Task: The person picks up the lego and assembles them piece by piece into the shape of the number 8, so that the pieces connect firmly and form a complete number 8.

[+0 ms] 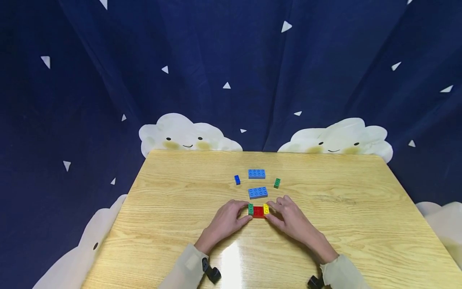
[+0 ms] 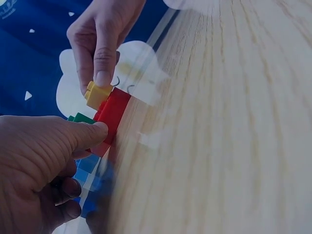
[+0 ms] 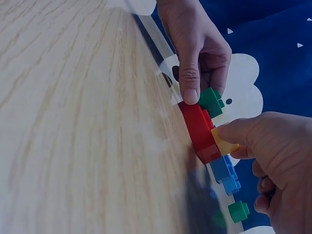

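Backdrop: a dark blue curtain (image 1: 231,60) with white triangles and smiling white clouds fills the upper half of the head view and wraps both sides.
Table: a light wooden table (image 1: 361,224) takes up the lower half of the head view, with a bright glare patch near the bottom centre.
Left hand: the left hand (image 1: 225,221) sits just left of centre in the lower part of the head view, thumb and curled fingers pinching the left end of the brick assembly, at the green brick.
Right hand: the right hand (image 1: 293,220) mirrors it just right of centre, thumb and fingers clamped on the right end, at the yellow brick.
Blue bricks: a far blue brick (image 1: 256,174) and a near blue brick (image 1: 258,192), both long with two rows of studs, lie one behind the other above the hands, apart from each other.
Red brick: the red brick (image 1: 258,211) rests on the table between both hands, lower centre of the head view.
Attached bricks: a green brick (image 1: 250,208) sits on its left end and a yellow brick (image 1: 266,208) on its right end.
Loose small bricks: a small dark blue brick (image 1: 237,180) lies left of the blue pair, a small green brick (image 1: 276,183) right of it.
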A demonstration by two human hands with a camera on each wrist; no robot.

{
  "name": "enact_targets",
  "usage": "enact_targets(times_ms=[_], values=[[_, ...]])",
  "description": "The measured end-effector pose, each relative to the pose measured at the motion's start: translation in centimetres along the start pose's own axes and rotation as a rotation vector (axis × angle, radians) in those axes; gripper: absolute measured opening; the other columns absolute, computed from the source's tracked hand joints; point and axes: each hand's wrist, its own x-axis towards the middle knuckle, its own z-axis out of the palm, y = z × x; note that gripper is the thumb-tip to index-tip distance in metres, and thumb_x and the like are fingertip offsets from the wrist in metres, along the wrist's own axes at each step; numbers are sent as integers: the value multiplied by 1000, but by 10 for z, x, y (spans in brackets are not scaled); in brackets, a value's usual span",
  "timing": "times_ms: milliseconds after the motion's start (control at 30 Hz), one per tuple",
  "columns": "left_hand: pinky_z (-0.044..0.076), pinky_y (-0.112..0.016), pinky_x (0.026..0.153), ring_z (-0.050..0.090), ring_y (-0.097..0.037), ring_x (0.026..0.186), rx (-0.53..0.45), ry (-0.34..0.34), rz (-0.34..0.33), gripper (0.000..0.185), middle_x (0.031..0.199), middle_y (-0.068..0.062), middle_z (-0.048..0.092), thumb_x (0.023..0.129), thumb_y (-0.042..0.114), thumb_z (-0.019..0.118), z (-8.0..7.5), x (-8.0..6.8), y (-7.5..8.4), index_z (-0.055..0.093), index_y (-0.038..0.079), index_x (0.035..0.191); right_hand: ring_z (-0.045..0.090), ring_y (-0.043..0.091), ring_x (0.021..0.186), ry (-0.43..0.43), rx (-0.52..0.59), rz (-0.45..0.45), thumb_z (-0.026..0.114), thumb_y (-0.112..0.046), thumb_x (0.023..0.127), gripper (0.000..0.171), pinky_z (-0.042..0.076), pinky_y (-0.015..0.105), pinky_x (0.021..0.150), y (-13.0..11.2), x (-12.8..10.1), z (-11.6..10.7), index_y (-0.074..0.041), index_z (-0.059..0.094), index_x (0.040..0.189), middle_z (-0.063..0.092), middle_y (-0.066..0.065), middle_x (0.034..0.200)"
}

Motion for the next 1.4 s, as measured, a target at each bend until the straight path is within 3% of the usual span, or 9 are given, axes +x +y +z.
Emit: enact_targets(times_ms=[333, 633, 800, 1067, 1300, 1400], values=[[39, -24, 62, 48, -9, 75, 5, 7, 8, 41, 76, 3, 56, 97, 36, 77, 2, 0, -3, 72, 10, 128, 44, 11, 82, 9, 54, 4, 81, -27, 93, 41, 40, 25, 69, 3, -1, 4, -5, 74, 127, 66, -2, 91], [38, -23, 61, 47, -8, 73, 26, -2, 39, 39, 75, 5, 54, 98, 38, 74, 2, 3, -4, 72, 11, 126, 50, 12, 92, -33, 87, 97, 76, -31, 98, 43, 48, 32, 78, 5, -4, 8, -8, 69, 133, 72, 1, 111], [39, -24, 62, 49, -9, 75, 29, -18, 28, 41, 77, 3, 57, 98, 40, 74, 0, 4, -4, 72, 11, 128, 48, 11, 92, -64, 112, 139, 74, -34, 99, 43, 45, 30, 78, 8, -6, 11, -11, 69, 134, 70, -3, 111], [37, -25, 60, 48, -10, 73, -10, -62, 23, 39, 76, 6, 53, 96, 22, 76, -9, 9, -6, 69, 14, 133, 47, 11, 93, -44, 126, 144, 74, -32, 99, 43, 46, 30, 79, 10, -6, 12, -9, 68, 135, 70, -3, 111], [38, -25, 59, 46, -9, 67, -58, 16, -13, 19, 74, 4, 53, 97, 20, 73, -11, 18, -9, 68, 14, 115, 47, 12, 94, -43, 133, 150, 74, -32, 99, 45, 45, 30, 78, 11, -6, 11, -7, 67, 136, 70, -2, 112], [38, -25, 58, 46, -9, 66, -40, 50, -13, 26, 75, 3, 54, 98, 23, 73, -9, 24, -11, 63, 13, 120, 47, 12, 94, -52, 135, 158, 73, -34, 100, 46, 45, 30, 79, 12, -6, 10, -7, 66, 137, 70, -2, 113]])
